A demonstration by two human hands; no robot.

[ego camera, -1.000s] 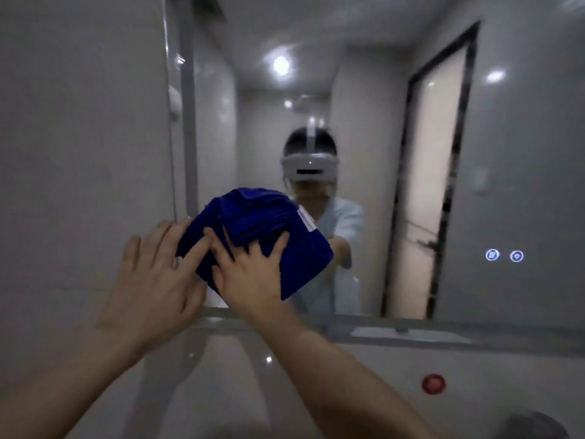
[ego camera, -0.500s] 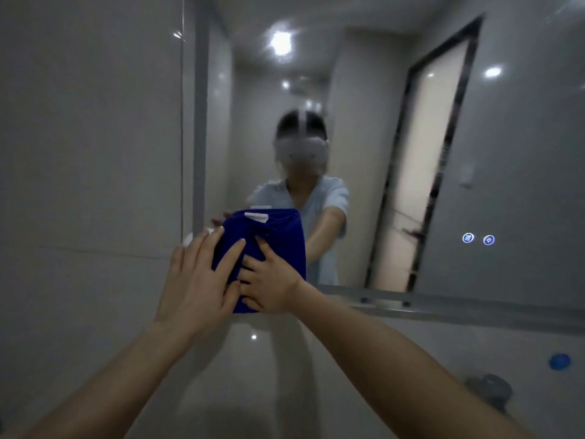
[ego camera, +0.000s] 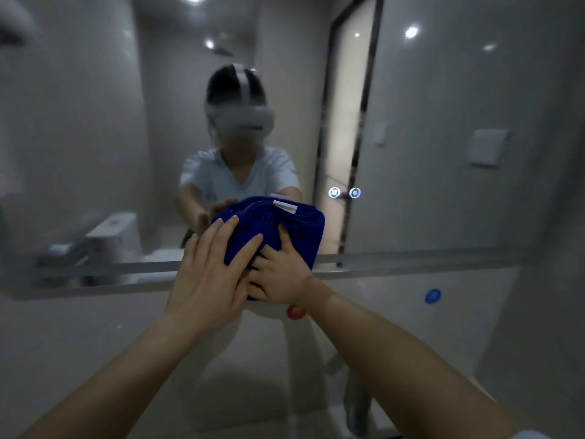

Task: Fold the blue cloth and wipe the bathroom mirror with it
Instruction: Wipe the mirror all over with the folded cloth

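Since the right hand [ego camera: 281, 277] is overlapped, its grip cannot be told. Left hand [ego camera: 209, 277] is laid flat on the blue cloth [ego camera: 297, 226].

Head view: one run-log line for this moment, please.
phase: wipe | blue cloth: folded, against mirror, lower edge | left hand: flat, pressing cloth | right hand: grips cloth

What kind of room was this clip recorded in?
Probably a bathroom: a wide wall mirror with lit touch icons, a toilet reflected at its lower left, and glossy tiled wall below.
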